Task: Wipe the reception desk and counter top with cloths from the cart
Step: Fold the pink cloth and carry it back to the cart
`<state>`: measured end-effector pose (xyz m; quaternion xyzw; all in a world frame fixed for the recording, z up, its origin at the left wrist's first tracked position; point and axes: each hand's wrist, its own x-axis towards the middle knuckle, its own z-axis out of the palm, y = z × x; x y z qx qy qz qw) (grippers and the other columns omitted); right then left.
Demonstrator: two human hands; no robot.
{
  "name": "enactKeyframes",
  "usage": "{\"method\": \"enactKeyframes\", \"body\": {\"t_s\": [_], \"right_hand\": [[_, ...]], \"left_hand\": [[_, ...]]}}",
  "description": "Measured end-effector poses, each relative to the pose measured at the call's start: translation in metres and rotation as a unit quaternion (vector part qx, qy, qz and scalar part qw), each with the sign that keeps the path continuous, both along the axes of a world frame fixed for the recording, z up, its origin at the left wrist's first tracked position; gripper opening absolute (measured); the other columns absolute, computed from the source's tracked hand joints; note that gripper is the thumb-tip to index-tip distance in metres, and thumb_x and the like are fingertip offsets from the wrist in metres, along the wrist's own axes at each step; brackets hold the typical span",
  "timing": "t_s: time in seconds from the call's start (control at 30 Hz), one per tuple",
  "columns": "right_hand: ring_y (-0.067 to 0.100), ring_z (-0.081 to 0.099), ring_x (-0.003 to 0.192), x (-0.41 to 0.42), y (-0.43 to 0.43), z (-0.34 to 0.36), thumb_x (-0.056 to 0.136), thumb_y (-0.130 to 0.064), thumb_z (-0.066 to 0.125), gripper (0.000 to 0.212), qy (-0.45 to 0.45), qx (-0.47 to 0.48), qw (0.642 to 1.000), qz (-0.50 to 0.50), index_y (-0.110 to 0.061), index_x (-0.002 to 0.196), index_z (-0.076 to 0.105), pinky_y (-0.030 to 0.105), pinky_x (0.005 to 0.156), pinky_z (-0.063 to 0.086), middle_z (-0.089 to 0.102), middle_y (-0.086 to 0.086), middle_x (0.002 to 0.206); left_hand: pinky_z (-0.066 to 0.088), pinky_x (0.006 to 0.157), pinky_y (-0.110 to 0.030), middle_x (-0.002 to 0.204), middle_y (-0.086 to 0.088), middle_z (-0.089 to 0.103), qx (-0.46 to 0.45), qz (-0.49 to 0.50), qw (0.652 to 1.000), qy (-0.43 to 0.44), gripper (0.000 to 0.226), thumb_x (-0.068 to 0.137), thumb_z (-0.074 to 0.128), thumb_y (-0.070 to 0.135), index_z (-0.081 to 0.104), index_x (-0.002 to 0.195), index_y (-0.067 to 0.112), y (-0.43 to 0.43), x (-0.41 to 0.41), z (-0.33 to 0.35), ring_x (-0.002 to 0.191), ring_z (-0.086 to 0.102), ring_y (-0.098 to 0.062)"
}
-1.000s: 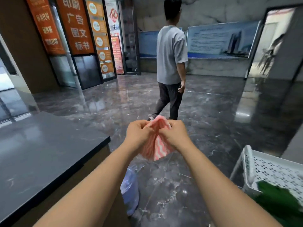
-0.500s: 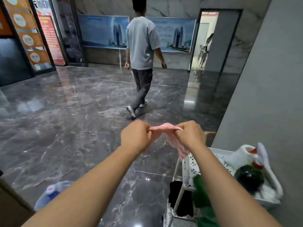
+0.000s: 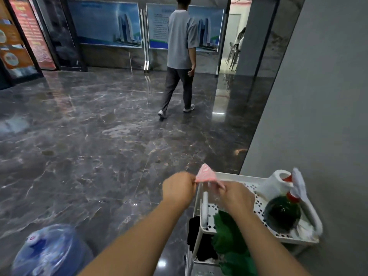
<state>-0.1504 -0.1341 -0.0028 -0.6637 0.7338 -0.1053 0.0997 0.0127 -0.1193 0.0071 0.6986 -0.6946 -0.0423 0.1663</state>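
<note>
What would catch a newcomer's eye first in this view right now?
The left hand and right hand both pinch a pink striped cloth at lower centre, just above the white cart by the grey wall. A person in a grey shirt walks away across the glossy dark floor. A blue water jug sits at lower left.

The left forearm (image 3: 129, 242) and right forearm (image 3: 264, 242), both bare, rise from the bottom edge and converge at lower centre. The left grip (image 3: 179, 189) is fisted, knuckles up, pinching one end of a pink cloth (image 3: 206, 174). The right grip (image 3: 237, 198), just beside it and slightly lower, pinches the other end with curled fingers.
</note>
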Motion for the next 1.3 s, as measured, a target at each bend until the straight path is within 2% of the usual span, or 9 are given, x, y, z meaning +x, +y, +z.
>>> {"method": "enactKeyframes", "body": {"t_s": [0.17,0.37,0.67,0.83,0.97,1.03,1.13,1.23,1.3], "right_hand": [[0.022,0.066,0.093,0.003,0.018,-0.034,0.097,-0.044,0.043,0.033,0.036,0.053,0.997,0.052,-0.024,0.099,0.070,0.028,0.069,0.041,0.071,0.000,0.101],[0.022,0.063,0.084,0.019,0.013,-0.032,0.093,-0.033,0.050,0.021,0.035,0.063,0.995,0.063,-0.023,0.089,0.068,0.027,0.066,0.037,0.071,0.001,0.095],[0.025,0.064,0.090,0.017,0.010,-0.034,0.091,-0.032,0.053,0.017,0.039,0.082,0.987,0.131,-0.023,0.099,0.066,0.028,0.067,0.039,0.069,0.002,0.098],[0.015,0.062,0.083,-0.008,-0.008,-0.026,0.086,-0.038,0.063,0.018,-0.092,0.195,0.969,0.122,-0.029,0.096,0.075,0.027,0.075,0.048,0.070,-0.005,0.090],[0.021,0.056,0.120,-0.010,-0.028,-0.023,0.096,-0.019,0.047,0.035,-0.229,0.095,0.969,0.012,-0.021,0.126,0.065,0.037,0.105,0.043,0.061,0.001,0.134],[0.022,0.044,0.134,0.005,-0.028,-0.020,0.102,-0.035,0.040,0.044,-0.408,0.078,0.909,-0.037,-0.016,0.141,0.050,0.039,0.113,0.033,0.046,0.004,0.149],[0.034,0.055,0.125,0.034,-0.027,-0.024,0.097,-0.059,0.035,0.066,-0.682,0.173,0.701,-0.115,-0.007,0.131,0.058,0.047,0.105,0.044,0.056,0.018,0.136],[0.023,0.070,0.091,0.048,-0.022,-0.033,0.097,-0.059,0.031,0.059,-0.723,0.172,0.658,-0.122,-0.017,0.095,0.072,0.036,0.081,0.054,0.074,0.011,0.092],[0.015,0.068,0.086,0.050,-0.017,-0.039,0.098,-0.059,0.032,0.053,-0.738,0.178,0.639,-0.126,-0.025,0.092,0.072,0.033,0.076,0.051,0.073,0.005,0.081]], "left_hand": [[0.043,0.067,-0.028,0.095,-0.004,0.068,0.055,-0.027,0.998,-0.016,0.025,0.092,0.047,0.031,0.068,0.095,0.018,0.011,-0.011,-0.039,0.092,0.065,-0.028],[0.048,0.072,-0.031,0.099,-0.006,0.070,0.089,-0.039,0.995,-0.035,0.028,0.093,0.046,0.034,0.069,0.102,0.019,0.012,-0.015,-0.049,0.095,0.065,-0.030],[0.044,0.066,-0.029,0.093,-0.002,0.071,0.139,-0.080,0.987,0.023,0.021,0.092,0.052,0.031,0.070,0.097,0.024,0.002,-0.005,-0.061,0.090,0.065,-0.027],[0.044,0.061,-0.027,0.076,-0.006,0.066,0.253,-0.106,0.937,0.215,0.012,0.085,0.057,0.013,0.069,0.085,0.011,-0.013,0.008,-0.068,0.069,0.055,-0.016],[0.031,0.054,-0.022,0.071,0.002,0.045,0.228,0.019,0.885,0.406,0.029,0.084,0.043,-0.009,0.053,0.072,0.015,-0.021,0.010,-0.044,0.064,0.040,-0.010],[0.036,0.070,-0.017,0.090,0.010,0.050,0.214,0.049,0.840,0.497,0.024,0.097,0.041,0.005,0.060,0.091,0.018,-0.024,0.001,-0.033,0.081,0.051,-0.007],[0.035,0.095,-0.025,0.112,0.008,0.058,0.232,0.047,0.780,0.580,0.036,0.104,0.028,0.038,0.060,0.106,0.022,-0.026,-0.020,-0.029,0.101,0.055,-0.008],[0.050,0.096,-0.039,0.116,-0.011,0.067,0.256,0.060,0.714,0.649,0.052,0.101,0.025,0.054,0.063,0.113,0.021,-0.026,-0.041,-0.035,0.105,0.065,-0.022],[0.050,0.098,-0.042,0.118,-0.011,0.066,0.262,0.079,0.692,0.668,0.057,0.100,0.027,0.056,0.059,0.125,0.017,-0.029,-0.049,-0.042,0.107,0.065,-0.024]]}}
